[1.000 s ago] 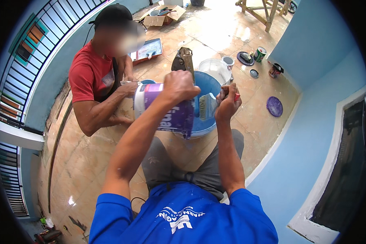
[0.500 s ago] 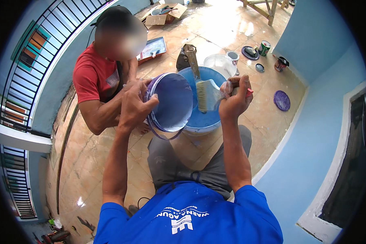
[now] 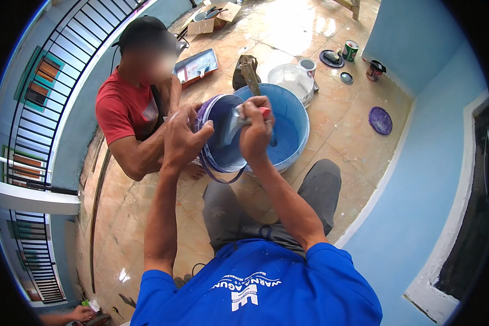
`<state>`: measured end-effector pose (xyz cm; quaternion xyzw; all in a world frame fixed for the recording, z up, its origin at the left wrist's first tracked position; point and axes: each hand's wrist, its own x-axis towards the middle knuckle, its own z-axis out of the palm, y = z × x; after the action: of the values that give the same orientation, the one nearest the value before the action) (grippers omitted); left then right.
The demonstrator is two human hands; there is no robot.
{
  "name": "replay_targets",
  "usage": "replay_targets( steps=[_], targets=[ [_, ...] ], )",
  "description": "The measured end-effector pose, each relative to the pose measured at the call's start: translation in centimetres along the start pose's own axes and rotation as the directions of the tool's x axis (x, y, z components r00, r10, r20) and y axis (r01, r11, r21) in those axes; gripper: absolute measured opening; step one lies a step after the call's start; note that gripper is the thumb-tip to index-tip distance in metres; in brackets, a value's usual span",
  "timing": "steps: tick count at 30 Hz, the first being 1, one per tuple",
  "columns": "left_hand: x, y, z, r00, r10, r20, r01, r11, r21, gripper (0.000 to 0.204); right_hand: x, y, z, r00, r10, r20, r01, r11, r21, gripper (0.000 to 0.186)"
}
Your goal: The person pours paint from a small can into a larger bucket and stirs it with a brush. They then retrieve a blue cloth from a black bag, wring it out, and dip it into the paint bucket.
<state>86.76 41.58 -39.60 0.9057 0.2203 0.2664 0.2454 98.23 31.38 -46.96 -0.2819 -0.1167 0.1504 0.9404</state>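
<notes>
A purple-and-white paint bucket (image 3: 207,158) is tilted at the edge of a large blue tub (image 3: 304,127). My left hand (image 3: 182,138) grips its rim on the left side. In my right hand (image 3: 256,130) is a wide paintbrush (image 3: 232,127) with a red-tipped handle, its head inside the tilted bucket and blurred by motion. Bluish liquid lies in the tub, and a wooden stick (image 3: 250,76) leans in it. On the left squats a co-worker in a red shirt (image 3: 122,103), one hand close behind my left hand; whether it touches the bucket is hidden.
Behind the tub stand a whitish translucent bucket (image 3: 293,77) and a dark bag (image 3: 242,81). A paint tray (image 3: 198,66) and an open cardboard box (image 3: 214,22) lie farther back. Paint cans (image 3: 351,50) and a purple lid (image 3: 380,120) are at right, near the blue wall (image 3: 418,136).
My right hand has moved left with the paintbrush, from over the tub into the tilted bucket. My left hand still holds the rim. Another person's hand now shows at the lower left.
</notes>
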Motion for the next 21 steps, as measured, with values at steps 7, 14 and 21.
replay_targets(
  steps=[7,14,21],
  targets=[
    [0.9,0.6,-0.2,0.997,-0.073,0.023,0.072,0.997,0.021,0.038,0.7,3.7,-1.8,0.957,0.037,0.288,0.045,0.961,-0.273,0.003],
    [1.8,1.2,0.5,0.999,-0.009,0.047,0.007,0.999,0.039,0.037,1.1,5.8,-1.5,0.858,0.116,0.5,0.055,0.948,-0.313,0.026],
    [2.0,2.0,1.4,0.995,0.002,0.102,-0.016,0.991,0.135,0.043,4.7,4.9,-2.8,0.431,0.31,0.847,0.613,0.589,-0.527,0.035]
  ],
)
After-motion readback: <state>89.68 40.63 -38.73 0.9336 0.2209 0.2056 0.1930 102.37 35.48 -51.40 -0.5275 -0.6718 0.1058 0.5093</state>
